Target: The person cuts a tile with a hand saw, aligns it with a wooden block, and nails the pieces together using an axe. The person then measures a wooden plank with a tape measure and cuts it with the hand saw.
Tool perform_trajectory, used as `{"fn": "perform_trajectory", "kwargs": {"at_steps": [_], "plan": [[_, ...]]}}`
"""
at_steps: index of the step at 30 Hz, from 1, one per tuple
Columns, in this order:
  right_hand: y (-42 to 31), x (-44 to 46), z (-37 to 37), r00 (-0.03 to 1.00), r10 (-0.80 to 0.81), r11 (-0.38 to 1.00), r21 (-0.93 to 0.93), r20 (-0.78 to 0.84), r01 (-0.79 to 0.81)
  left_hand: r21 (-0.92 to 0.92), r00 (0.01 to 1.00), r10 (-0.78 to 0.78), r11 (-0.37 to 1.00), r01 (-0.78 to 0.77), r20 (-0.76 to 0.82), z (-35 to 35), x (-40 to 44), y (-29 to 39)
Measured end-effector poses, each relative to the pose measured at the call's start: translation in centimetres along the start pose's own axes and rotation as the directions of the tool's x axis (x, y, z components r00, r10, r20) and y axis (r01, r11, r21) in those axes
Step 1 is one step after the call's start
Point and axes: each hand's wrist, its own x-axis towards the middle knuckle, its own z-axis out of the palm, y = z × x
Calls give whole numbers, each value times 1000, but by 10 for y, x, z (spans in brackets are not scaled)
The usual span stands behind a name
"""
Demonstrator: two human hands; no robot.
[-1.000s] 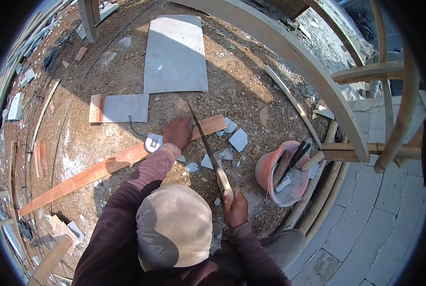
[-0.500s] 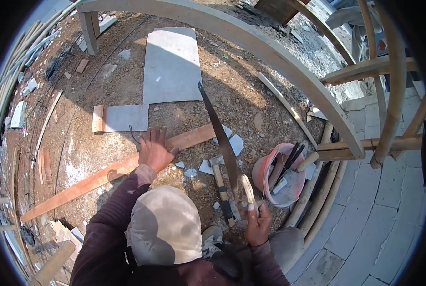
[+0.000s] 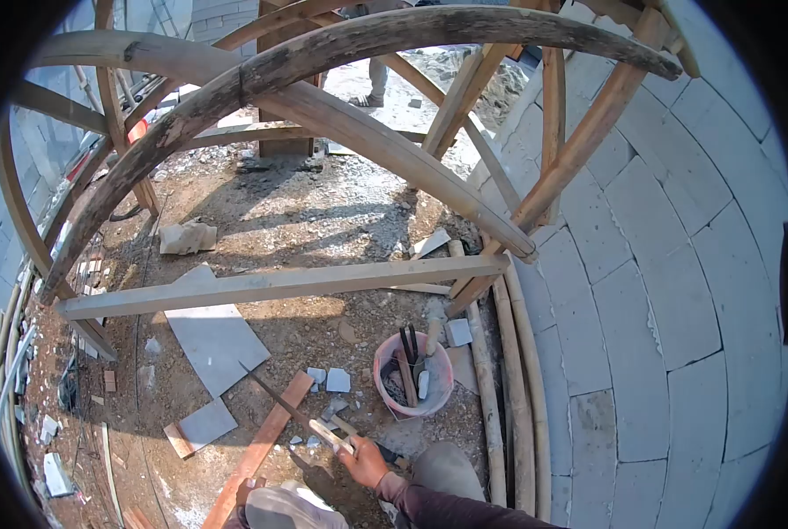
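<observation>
My right hand [image 3: 365,463] is closed around the pale wooden handle of a hand saw [image 3: 281,402]. The saw's dark blade slants up and left, crossing over the reddish wooden plank [image 3: 257,448] near its far end; I cannot tell whether the teeth touch the wood. Low in the view, my left hand [image 3: 250,485] rests across the plank and seems to grip it, partly hidden by my beige-covered knee [image 3: 288,509]. A hammer [image 3: 333,409] lies on the ground just beyond my right hand, its handle partly hidden.
A pink-rimmed bucket [image 3: 378,375] of tools stands ahead to the right. Grey boards [image 3: 218,339] lie left of the plank. A timber beam [image 3: 279,283] and curved poles [image 3: 341,51] span ahead. Bamboo poles [image 3: 519,397] run along the block wall [image 3: 650,353]. Another person's leg [image 3: 377,81] shows far ahead.
My view has tilted up and turned right, so hands and plank sit lower in it. The saw, upright beside the plank before, now lies across it. My right hand still holds the handle.
</observation>
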Motion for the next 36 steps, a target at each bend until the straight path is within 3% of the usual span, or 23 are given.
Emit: {"fn": "perform_trajectory", "kwargs": {"at_steps": [2,4,8,10,11,14,16,17,18,19,20,23,25,26,29,31,33,34,36], "plan": [[-24,-23,-4,996,82,995,-49,24,-81,-33,995,-28,999,31,95,-38,-36,25],[-28,-51,-4,997,63,997,-35,-44,-65,-62,970,-76,994,93,229,-82,-76,49],[-67,-113,-47,995,81,996,-34,-65,-83,-119,847,-177,956,270,500,-177,-161,91],[-109,-143,-91,997,66,996,-60,-35,-68,-149,749,-214,911,384,627,-235,-215,101],[-124,-156,-111,989,146,987,-63,-11,-147,-155,684,-235,875,458,690,-271,-249,103],[-129,-194,-148,976,187,982,4,-108,-187,-152,438,-262,688,710,860,-377,-346,97],[-145,-215,-183,967,206,966,-126,-153,-226,-132,343,-257,594,793,904,-424,-367,119],[-157,-234,-199,966,174,949,-231,-191,-216,-139,369,-287,592,793,884,-453,-341,193],[-153,-252,-206,951,190,930,-264,-245,-254,-166,461,-241,713,681,854,-459,-336,209],[-150,-262,-214,933,189,912,-298,-305,-282,-192,506,-199,762,619,839,-454,-341,191],[-152,-278,-223,919,237,909,-262,-315,-324,-250,648,-107,866,433,755,-449,-344,185],[-163,-306,-251,882,322,888,-215,-345,-408,-366,783,135,922,124,607,-443,-347,184],[-179,-321,-266,871,324,866,-255,-369,-431,-401,778,114,896,188,618,-450,-348,196],[-165,-327,-267,879,236,900,-247,-416,-359,-420,773,107,881,218,625,-449,-344,202],[-181,-328,-282,893,253,930,-161,-372,-331,-387,747,161,912,137,645,-451,-336,219],[-207,-320,-296,903,332,916,-133,-273,-378,-263,747,102,960,101,657,-450,-333,241],[-207,-316,-299,894,390,920,55,-220,-388,-94,749,-96,974,208,656,-440,-340,260],[-203,-305,-301,892,404,913,154,-201,-379,-89,766,-142,964,251,627,-430,-346,266],[-192,-292,-308,914,382,921,137,-138,-365,-91,792,-220,941,327,570,-407,-362,278]]}}
